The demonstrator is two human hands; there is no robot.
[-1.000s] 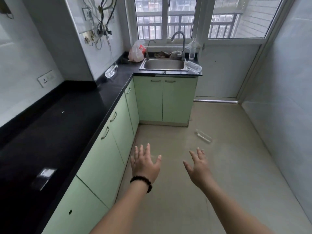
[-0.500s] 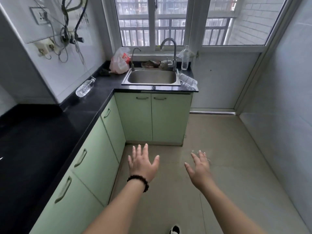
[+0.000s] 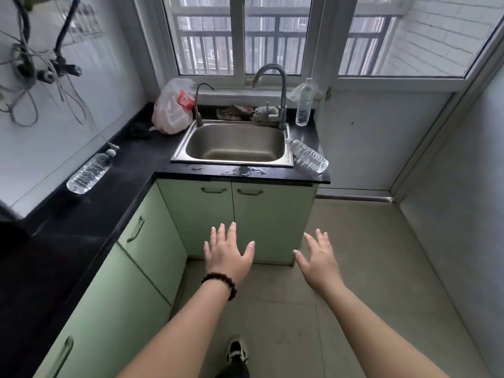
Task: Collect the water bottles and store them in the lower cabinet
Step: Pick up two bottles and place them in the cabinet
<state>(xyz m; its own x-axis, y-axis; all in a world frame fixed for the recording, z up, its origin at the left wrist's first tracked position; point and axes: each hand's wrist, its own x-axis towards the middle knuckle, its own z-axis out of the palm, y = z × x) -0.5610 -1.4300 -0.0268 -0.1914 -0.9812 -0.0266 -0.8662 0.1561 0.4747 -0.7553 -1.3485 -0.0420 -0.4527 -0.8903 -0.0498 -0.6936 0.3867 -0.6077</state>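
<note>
Window ledge clutter behind the upright bottle (image 3: 304, 102) stays indistinct.

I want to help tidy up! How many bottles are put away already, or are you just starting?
Just starting. Nothing looks stored: three bottles are out on the counter, one standing by the tap, one lying right of the sink, one lying by the left wall. Both hands, left and right, are empty, and the cabinet doors are closed.
</note>
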